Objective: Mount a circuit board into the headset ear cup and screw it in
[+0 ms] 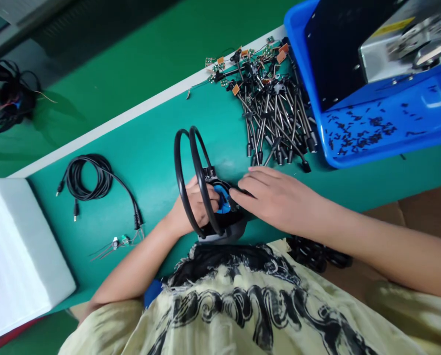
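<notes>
My curled left hand (197,202) clasps the housing (233,232); whether my right hand (268,195) grips, I cannot tell. Interior work seemingly needs steadiness.

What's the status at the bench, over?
Left hand at grey housing, beside its blue part. Right hand at housing's right edge. Black loops partly hide left hand.

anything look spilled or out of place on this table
One small dark piece lies on the green table, just outside the blue tray. Similar-looking black bits are inside the tray, so it may have dropped out.
</notes>
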`<action>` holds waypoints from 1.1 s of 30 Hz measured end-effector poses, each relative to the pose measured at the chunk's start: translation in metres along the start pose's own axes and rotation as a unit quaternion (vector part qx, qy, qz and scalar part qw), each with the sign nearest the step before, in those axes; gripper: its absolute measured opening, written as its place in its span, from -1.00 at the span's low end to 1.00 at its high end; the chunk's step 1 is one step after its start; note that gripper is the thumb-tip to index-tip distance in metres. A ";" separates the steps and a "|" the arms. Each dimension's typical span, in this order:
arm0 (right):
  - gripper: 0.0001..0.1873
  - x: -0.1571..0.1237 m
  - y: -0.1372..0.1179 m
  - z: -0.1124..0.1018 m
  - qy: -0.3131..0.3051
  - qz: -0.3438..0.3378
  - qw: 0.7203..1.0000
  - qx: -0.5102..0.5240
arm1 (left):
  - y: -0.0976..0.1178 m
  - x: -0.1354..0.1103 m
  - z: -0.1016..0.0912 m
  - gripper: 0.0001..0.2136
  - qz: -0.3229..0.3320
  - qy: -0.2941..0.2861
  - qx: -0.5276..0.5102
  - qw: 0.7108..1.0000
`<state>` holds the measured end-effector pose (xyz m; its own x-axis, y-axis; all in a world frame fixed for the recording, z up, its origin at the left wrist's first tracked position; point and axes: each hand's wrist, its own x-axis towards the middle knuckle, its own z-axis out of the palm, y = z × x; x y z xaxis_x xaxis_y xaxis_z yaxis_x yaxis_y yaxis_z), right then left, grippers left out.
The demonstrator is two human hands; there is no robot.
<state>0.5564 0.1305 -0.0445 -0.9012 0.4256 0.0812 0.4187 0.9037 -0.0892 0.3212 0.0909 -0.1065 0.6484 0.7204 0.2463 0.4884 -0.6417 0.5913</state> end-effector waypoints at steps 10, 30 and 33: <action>-0.49 -0.052 -0.038 0.008 -0.079 0.132 0.985 0.076 | 0.000 -0.005 0.005 -0.79 0.003 -0.025 0.084 0.996; -0.38 -0.043 -0.038 0.041 -0.014 0.180 0.962 0.203 | 0.011 -0.020 -0.009 -0.82 0.014 -0.060 -0.053 0.997; -0.43 -0.040 -0.034 0.037 -0.005 0.186 0.955 0.232 | 0.019 -0.014 -0.014 -0.82 -0.027 -0.099 -0.043 0.994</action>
<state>0.5738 0.0807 -0.0813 -0.7017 0.7107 -0.0504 0.6173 0.5710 -0.5412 0.3133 0.0721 -0.0882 0.7289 0.6820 0.0608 0.4800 -0.5724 0.6648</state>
